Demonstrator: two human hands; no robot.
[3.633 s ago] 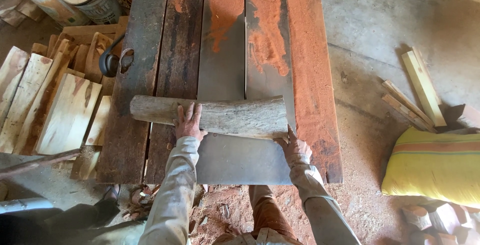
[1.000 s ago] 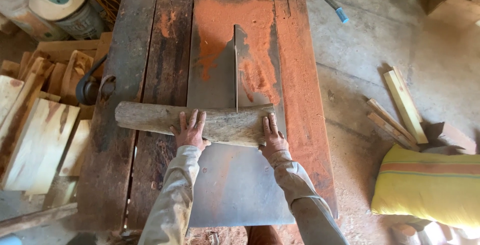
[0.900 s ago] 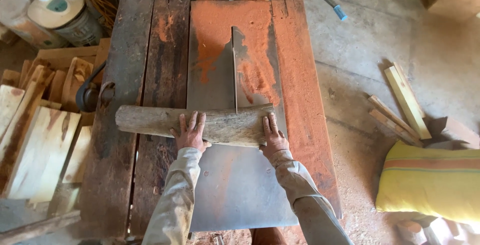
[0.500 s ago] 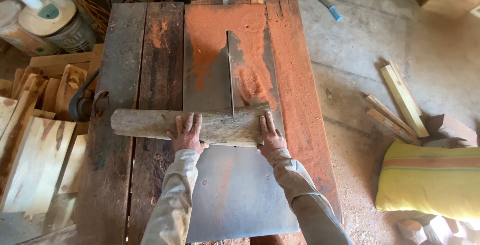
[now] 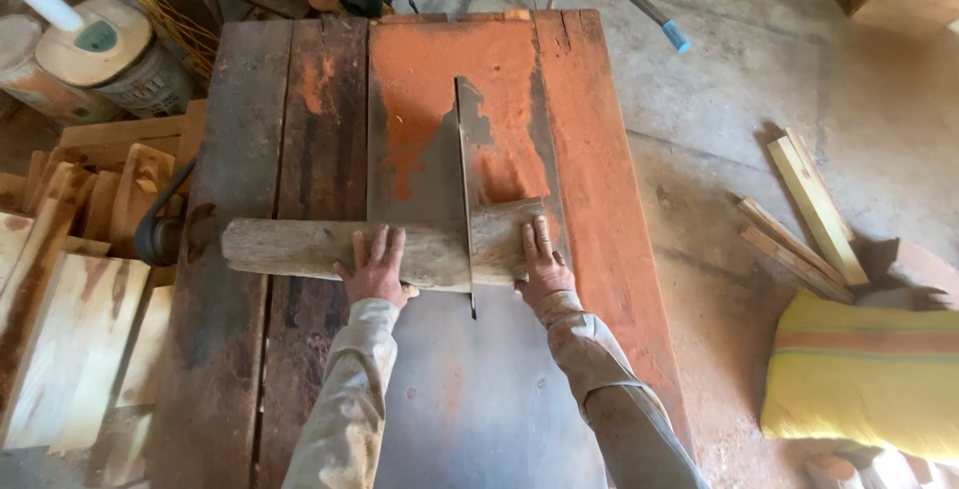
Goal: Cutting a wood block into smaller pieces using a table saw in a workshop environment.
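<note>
- A dusty workshop with a concrete floor (image 5: 759,129) is surrounding a long wooden bench (image 5: 250,349) coated in orange sawdust, its middle covered by a grey metal plate (image 5: 479,399).
- A rough, pale grey round log (image 5: 300,247) is lying crosswise on the bench, sitting against the thin upright saw blade (image 5: 466,199) that is rising through the plate; the blade appears to be entering the log near its right end.
- The left hand (image 5: 375,267) is pressing flat, fingers spread, on the log just left of the blade; the right hand (image 5: 541,259) is lying flat on the short end piece, just right of it.
- Judged from this view, feeding well is calling for steady, even pressure from both hands, the log kept square to the blade and stopped from rolling, fingers kept off the cutting line.
- The bench is offering open boards beyond the log; the log's left end is overhanging near a dark metal fitting (image 5: 165,234).
- Pale cut planks (image 5: 70,339) are crowding the left edge; a yellow striped sack (image 5: 869,379) and loose wooden slats (image 5: 809,209) are lying on the floor well to the right.
</note>
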